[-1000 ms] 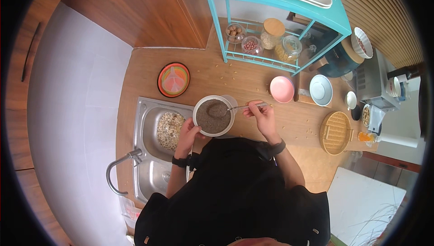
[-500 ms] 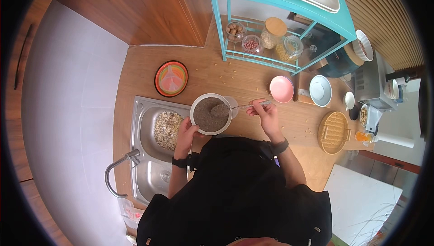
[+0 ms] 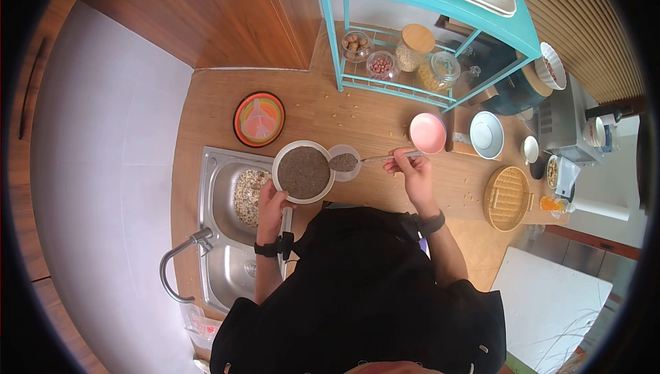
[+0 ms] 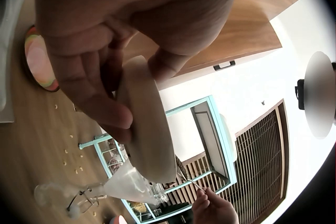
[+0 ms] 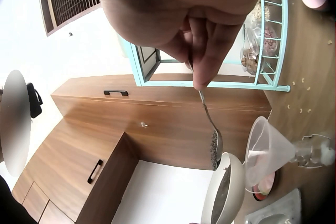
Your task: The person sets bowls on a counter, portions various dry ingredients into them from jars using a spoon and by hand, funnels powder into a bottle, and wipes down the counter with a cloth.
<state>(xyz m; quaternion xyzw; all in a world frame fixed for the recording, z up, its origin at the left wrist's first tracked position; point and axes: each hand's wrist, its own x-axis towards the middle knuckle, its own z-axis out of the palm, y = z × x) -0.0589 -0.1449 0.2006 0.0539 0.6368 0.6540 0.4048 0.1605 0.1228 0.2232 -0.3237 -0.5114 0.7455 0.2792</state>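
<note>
My left hand (image 3: 273,203) grips the rim of a white bowl (image 4: 149,129), thumb on one side and fingers on the other. Fine dark grey seeds (image 3: 303,172) fill much of it. Between thumb and fingers, my right hand (image 3: 415,174) pinches the handle of a metal spoon (image 3: 377,159). A heap of the same seeds lies on the spoon, just right of the bowl. In the head view the spoon overlaps a translucent funnel (image 5: 268,153), which stands in the neck of a clear glass bottle (image 5: 313,151) with a wire clasp.
A sink (image 3: 213,195) to the left holds a mass of mixed grains. Behind it lies a stack of colourful plates (image 3: 242,130). A turquoise rack (image 3: 430,97) with jars stands at the back. Pink (image 3: 427,133) and pale blue (image 3: 487,135) bowls and a woven basket (image 3: 509,199) sit right.
The spoon has come up out of the seeds and moved right, carrying a heap. My left hand has shifted the bowl left, so more of the funnel shows.
</note>
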